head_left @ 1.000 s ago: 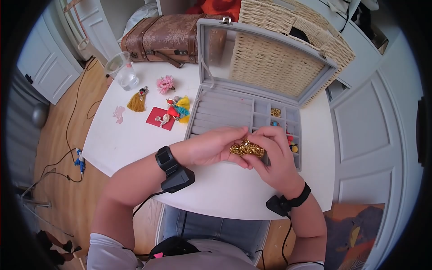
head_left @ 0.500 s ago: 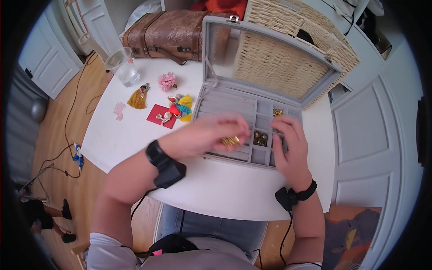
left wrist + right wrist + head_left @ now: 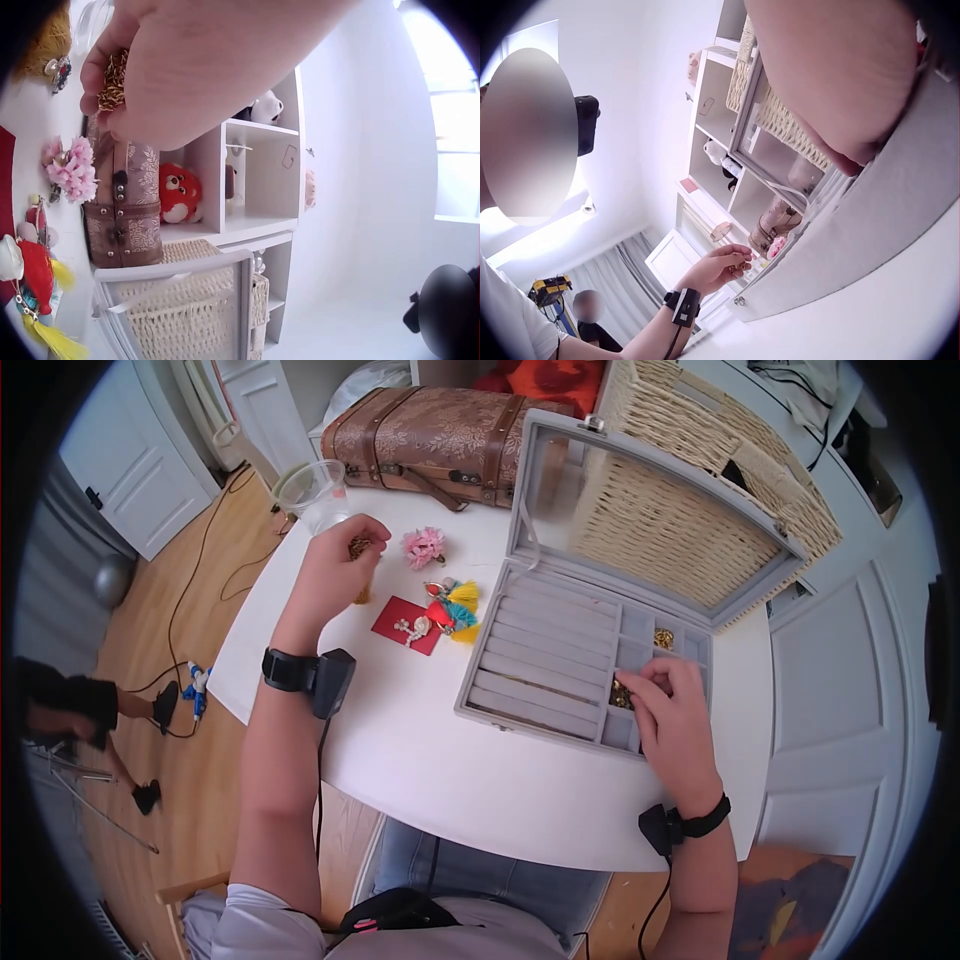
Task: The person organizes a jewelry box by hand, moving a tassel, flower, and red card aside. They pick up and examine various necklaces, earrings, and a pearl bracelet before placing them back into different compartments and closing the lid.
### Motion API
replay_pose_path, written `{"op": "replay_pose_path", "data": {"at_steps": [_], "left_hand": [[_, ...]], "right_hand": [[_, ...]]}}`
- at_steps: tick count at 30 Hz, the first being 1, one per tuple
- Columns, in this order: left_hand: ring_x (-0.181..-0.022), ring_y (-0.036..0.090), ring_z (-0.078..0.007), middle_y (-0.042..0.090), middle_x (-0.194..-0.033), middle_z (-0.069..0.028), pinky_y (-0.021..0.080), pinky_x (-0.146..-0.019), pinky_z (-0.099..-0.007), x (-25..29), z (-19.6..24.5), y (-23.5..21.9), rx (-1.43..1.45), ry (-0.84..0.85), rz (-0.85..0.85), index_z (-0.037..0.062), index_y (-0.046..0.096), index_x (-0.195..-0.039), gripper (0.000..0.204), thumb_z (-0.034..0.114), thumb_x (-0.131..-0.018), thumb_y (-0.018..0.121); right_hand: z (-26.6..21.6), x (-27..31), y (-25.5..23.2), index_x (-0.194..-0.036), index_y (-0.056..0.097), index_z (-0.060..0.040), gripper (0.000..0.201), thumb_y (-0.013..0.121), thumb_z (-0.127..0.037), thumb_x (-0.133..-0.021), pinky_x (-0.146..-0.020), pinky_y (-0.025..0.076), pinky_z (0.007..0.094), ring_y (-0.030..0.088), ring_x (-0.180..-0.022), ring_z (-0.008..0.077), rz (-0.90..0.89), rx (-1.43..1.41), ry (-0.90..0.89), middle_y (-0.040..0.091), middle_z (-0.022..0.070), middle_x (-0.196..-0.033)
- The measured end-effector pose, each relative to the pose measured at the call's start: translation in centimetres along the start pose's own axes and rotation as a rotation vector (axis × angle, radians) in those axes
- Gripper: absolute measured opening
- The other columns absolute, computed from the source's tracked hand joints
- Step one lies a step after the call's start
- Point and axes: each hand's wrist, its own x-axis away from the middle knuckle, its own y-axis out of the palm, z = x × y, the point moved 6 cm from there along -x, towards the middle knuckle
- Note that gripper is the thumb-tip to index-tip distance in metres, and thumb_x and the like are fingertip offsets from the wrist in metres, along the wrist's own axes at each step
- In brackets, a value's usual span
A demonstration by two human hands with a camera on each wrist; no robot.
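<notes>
In the head view my left hand (image 3: 335, 575) is over the table's left side. It grips a bundled gold chain (image 3: 114, 82), which shows between its fingers in the left wrist view. Behind that hand, the mustard tassel ornament (image 3: 46, 46) is partly covered. My right hand (image 3: 682, 725) reaches over the divided part of the grey jewelry box (image 3: 545, 650), fingers loosely bent. Its fingertips are right at a compartment with dark gold beads (image 3: 621, 694); the palm hides neighbouring compartments. Another gold piece (image 3: 663, 639) lies in a compartment farther back.
The box's glass lid (image 3: 655, 510) stands raised before a wicker basket (image 3: 690, 435). A brown suitcase (image 3: 430, 445) and a plastic cup (image 3: 315, 495) are at the back. A pink flower (image 3: 423, 547), red card (image 3: 400, 622) and colourful tassel charm (image 3: 455, 610) lie left of the box.
My left hand has carried the gold chain from over the box to the left, near the cup. My right hand has parted from it and moved to the box's compartments.
</notes>
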Motion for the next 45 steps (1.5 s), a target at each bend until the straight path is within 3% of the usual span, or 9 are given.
{"op": "replay_pose_path", "data": {"at_steps": [7,9,12,22,25,28,30,37,45], "left_hand": [[-0.095,0.072,-0.0211,0.074,-0.104,-0.0113,0.057,-0.088,-0.0347,0.6,1.8,1.2,-0.151,0.030,-0.092,-0.0004,0.071,-0.119,0.020,-0.001,-0.099,0.069],[-0.098,0.073,-0.0271,0.073,-0.111,-0.0144,0.058,-0.089,-0.0367,0.9,2.0,1.6,-0.242,0.163,-0.069,-0.0017,0.071,-0.121,0.026,-0.005,-0.095,0.070],[-0.102,0.073,-0.0316,0.071,-0.117,-0.0165,0.059,-0.091,-0.0387,1.0,2.0,2.0,-0.231,0.145,-0.114,-0.0023,0.070,-0.122,0.030,-0.007,-0.092,0.071],[-0.103,0.074,-0.0333,0.072,-0.117,-0.0172,0.060,-0.093,-0.0400,1.2,2.5,1.8,-0.253,0.190,-0.041,-0.0029,0.071,-0.120,0.025,-0.004,-0.095,0.072],[-0.102,0.074,-0.0339,0.072,-0.114,-0.0172,0.060,-0.092,-0.0413,1.1,3.1,1.2,-0.271,0.152,0.016,-0.0026,0.072,-0.118,0.022,0.002,-0.096,0.074],[-0.101,0.074,-0.0353,0.074,-0.110,-0.0178,0.060,-0.092,-0.0421,1.3,2.6,1.3,-0.287,0.086,-0.005,-0.0021,0.075,-0.115,0.021,0.007,-0.096,0.075],[-0.098,0.074,-0.0368,0.074,-0.107,-0.0185,0.060,-0.091,-0.0429,1.5,1.6,2.8,-0.429,0.117,-0.215,-0.0015,0.077,-0.112,0.021,0.007,-0.093,0.078],[-0.092,0.073,-0.0355,0.073,-0.103,-0.0172,0.060,-0.086,-0.0422,1.9,2.3,3.4,-0.396,0.088,-0.291,-0.0016,0.075,-0.103,0.017,0.002,-0.087,0.080],[-0.087,0.073,-0.0383,0.073,-0.099,-0.0190,0.060,-0.082,-0.0452,1.6,2.6,3.4,-0.363,0.139,-0.181,-0.0016,0.073,-0.096,0.009,0.003,-0.090,0.077]], "right_hand": [[-1.3,-0.2,0.2,-0.118,0.077,-0.0004,0.037,0.070,0.010,-0.083,-0.092,0.056,0.0428,0.065,-0.105,0.0333,-0.022,0.113,-0.101,0.066,0.0117,-0.111],[-1.4,-0.1,0.3,-0.113,0.074,0.0022,0.032,0.067,0.010,-0.083,-0.095,0.056,0.0433,0.066,-0.109,0.0335,-0.049,0.103,-0.074,0.067,0.0128,-0.114],[-1.9,-0.3,0.4,-0.109,0.071,0.0023,0.027,0.067,0.010,-0.083,-0.096,0.057,0.0432,0.066,-0.108,0.0343,-0.047,0.116,-0.090,0.069,0.0135,-0.114],[-1.2,-0.7,0.4,-0.114,0.069,0.0000,0.029,0.068,0.009,-0.087,-0.092,0.056,0.0434,0.066,-0.104,0.0342,-0.082,0.062,-0.043,0.068,0.0128,-0.109],[-1.4,-0.8,0.2,-0.116,0.070,-0.0005,0.030,0.068,0.009,-0.087,-0.089,0.056,0.0422,0.066,-0.103,0.0333,-0.057,0.108,-0.129,0.068,0.0119,-0.107],[-1.4,-0.4,0.3,-0.116,0.071,-0.0005,0.031,0.068,0.008,-0.086,-0.088,0.056,0.0405,0.066,-0.103,0.0326,-0.069,0.128,-0.158,0.067,0.0120,-0.109],[-1.0,-0.4,0.4,-0.113,0.070,0.0002,0.029,0.067,0.008,-0.086,-0.090,0.056,0.0398,0.065,-0.107,0.0325,-0.128,0.033,-0.070,0.066,0.0122,-0.113],[-1.1,-0.2,0.1,-0.111,0.068,0.0016,0.028,0.064,0.010,-0.085,-0.098,0.055,0.0409,0.063,-0.113,0.0332,-0.112,0.028,-0.149,0.067,0.0127,-0.119],[-0.5,-0.4,0.3,-0.116,0.068,0.0007,0.036,0.063,0.015,-0.083,-0.100,0.054,0.0437,0.060,-0.110,0.0352,-0.122,-0.042,-0.139,0.064,0.0130,-0.118]]}}
